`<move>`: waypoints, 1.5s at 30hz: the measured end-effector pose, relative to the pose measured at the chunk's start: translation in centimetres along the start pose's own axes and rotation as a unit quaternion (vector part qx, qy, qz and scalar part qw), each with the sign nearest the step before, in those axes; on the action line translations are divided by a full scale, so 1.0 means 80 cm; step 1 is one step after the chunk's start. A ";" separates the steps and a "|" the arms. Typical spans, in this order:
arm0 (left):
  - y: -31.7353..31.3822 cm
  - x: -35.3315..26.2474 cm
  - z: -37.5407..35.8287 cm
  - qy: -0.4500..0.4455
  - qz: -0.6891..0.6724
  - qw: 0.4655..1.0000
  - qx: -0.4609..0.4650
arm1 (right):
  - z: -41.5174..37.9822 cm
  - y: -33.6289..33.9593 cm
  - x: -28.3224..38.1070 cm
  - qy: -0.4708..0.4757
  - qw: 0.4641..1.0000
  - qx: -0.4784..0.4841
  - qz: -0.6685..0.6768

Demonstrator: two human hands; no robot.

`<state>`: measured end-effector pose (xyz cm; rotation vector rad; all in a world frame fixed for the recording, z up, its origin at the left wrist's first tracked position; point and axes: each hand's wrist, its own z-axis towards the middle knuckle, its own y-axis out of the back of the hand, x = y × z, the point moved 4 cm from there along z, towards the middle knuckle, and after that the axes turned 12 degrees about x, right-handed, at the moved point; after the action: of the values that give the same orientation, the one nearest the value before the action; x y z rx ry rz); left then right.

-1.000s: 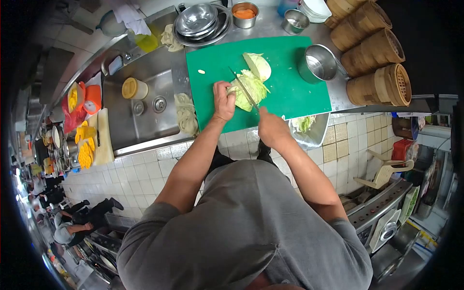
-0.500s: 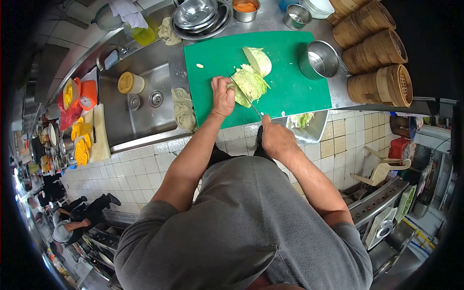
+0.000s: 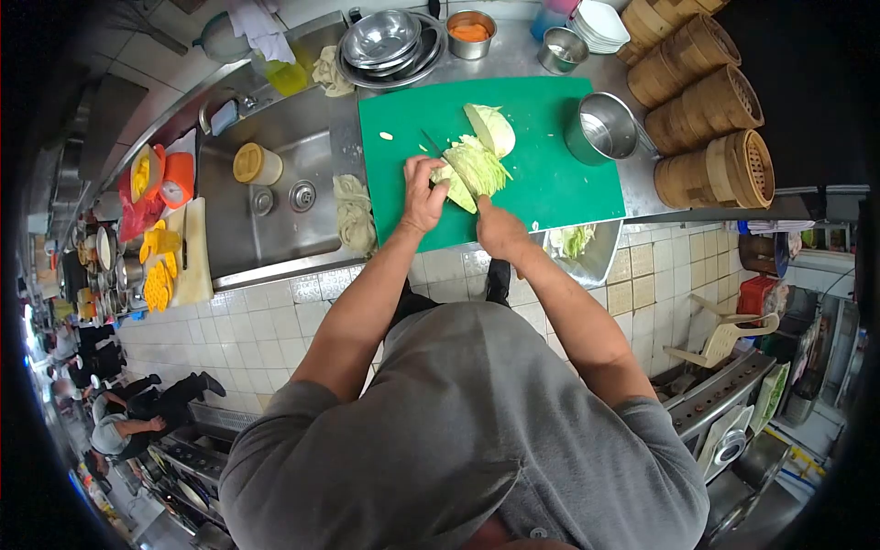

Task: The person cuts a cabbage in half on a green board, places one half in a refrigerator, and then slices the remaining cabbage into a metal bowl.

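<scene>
My right hand (image 3: pixel 501 229) is closed around the handle of a knife (image 3: pixel 433 143), whose blade runs up and left across the cabbage. Bent fingers of my left hand (image 3: pixel 423 194) press on a cut piece of cabbage (image 3: pixel 456 190) just left of the blade. Finely sliced shreds of cabbage (image 3: pixel 483 167) lie against the blade's right side. Behind them a larger cabbage wedge (image 3: pixel 492 129) rests on the green cutting board (image 3: pixel 541 197). A steel pot with a handle (image 3: pixel 603 129) stands at the board's right end.
Left of the board is a steel sink (image 3: pixel 302 234) holding a yellow-lidded tub (image 3: pixel 257 164). Steel bowls (image 3: pixel 382 41) and a pot of orange pieces (image 3: pixel 470 35) stand behind. Bamboo steamers (image 3: pixel 720 171) line the right. Below the board's edge sits a bin with cabbage scraps (image 3: pixel 587 252).
My right hand has moved forward and left, taking the knife farther across the cabbage. My left hand stays on the piece. The whole view has shifted slightly.
</scene>
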<state>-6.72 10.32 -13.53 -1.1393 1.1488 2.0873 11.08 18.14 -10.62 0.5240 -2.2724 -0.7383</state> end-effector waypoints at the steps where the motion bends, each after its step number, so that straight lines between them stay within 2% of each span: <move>1: -0.001 -0.003 0.000 0.002 0.010 1.000 -0.010 | -0.002 0.002 0.002 0.000 1.000 0.010 0.012; 4: -0.003 0.004 -0.002 0.017 0.006 0.999 -0.048 | -0.002 -0.011 0.008 0.030 0.999 -0.028 0.032; 8: 0.002 0.009 -0.001 -0.002 0.003 1.000 -0.003 | -0.011 -0.005 0.014 -0.010 0.999 -0.007 0.041; 15: 0.003 0.012 0.002 -0.005 0.006 1.000 0.007 | -0.108 0.046 0.037 -0.051 0.999 -0.008 -0.005; 22: 0.001 0.012 0.002 0.020 -0.017 1.000 0.006 | -0.164 0.050 0.057 -0.060 0.997 0.032 -0.030; 39: 0.002 0.001 0.008 -0.006 0.005 1.000 0.008 | -0.132 0.047 0.052 -0.081 0.993 0.075 -0.048; 45: 0.001 -0.002 0.006 -0.004 -0.003 1.000 0.011 | -0.033 0.015 0.026 -0.059 0.998 0.036 -0.007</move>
<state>-6.93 10.70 -13.23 -1.1218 1.1604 2.0693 11.32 16.98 -7.25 0.5428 -2.4146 -0.7142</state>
